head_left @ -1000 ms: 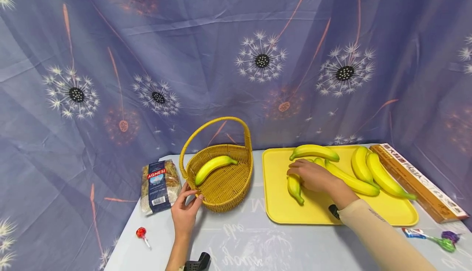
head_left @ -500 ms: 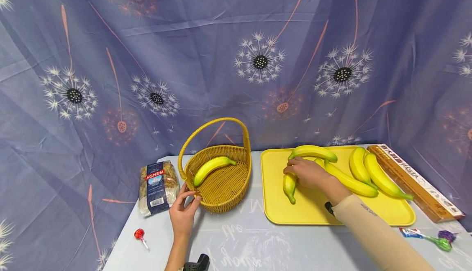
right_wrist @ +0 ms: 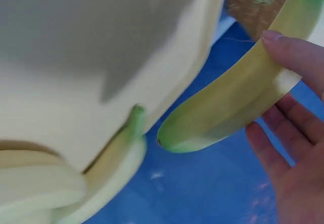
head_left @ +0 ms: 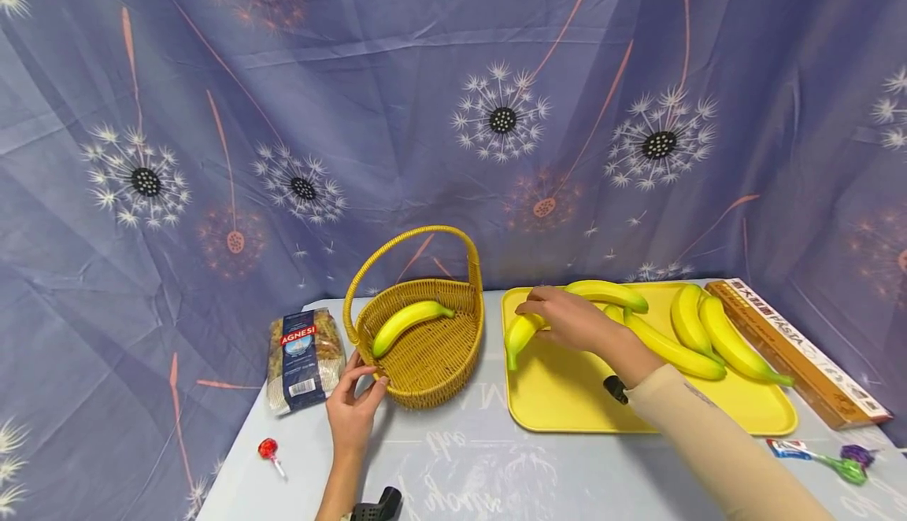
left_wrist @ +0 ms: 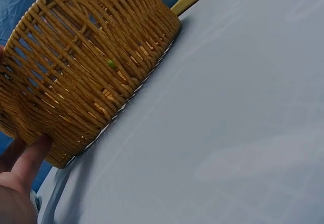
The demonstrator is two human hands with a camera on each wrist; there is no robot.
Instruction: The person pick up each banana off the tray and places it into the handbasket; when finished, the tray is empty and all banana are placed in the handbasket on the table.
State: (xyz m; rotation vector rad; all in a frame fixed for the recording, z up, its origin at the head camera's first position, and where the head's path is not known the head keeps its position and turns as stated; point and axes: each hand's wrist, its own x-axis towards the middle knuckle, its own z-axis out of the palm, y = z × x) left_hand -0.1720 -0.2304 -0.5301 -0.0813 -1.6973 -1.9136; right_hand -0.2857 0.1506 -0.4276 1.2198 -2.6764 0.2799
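My right hand (head_left: 572, 320) grips a banana (head_left: 520, 336) above the left side of the yellow tray (head_left: 567, 407). In the right wrist view, thumb and fingers pinch this banana (right_wrist: 228, 105) around its middle, clear of the tray. Several other bananas lie on the tray, among them one along the back edge (head_left: 609, 293) and a pair (head_left: 737, 340) at the right. With my left hand (head_left: 352, 419) I hold the front left rim of the wicker basket (head_left: 432, 399). Inside the basket rests a single banana (head_left: 407, 324). The left wrist view shows fingers against the woven side (left_wrist: 96, 72).
Left of the basket stands a pasta bag (head_left: 301, 360), with a red lollipop (head_left: 268, 448) in front. A long pasta box (head_left: 801, 352) lies along the tray's right edge. More lollipops (head_left: 850, 467) are at the front right. A patterned curtain (head_left: 425, 112) hangs behind.
My right hand has lifted a banana from the tray and carried it left toward the tray's left edge. The left hand has stayed on the basket rim.
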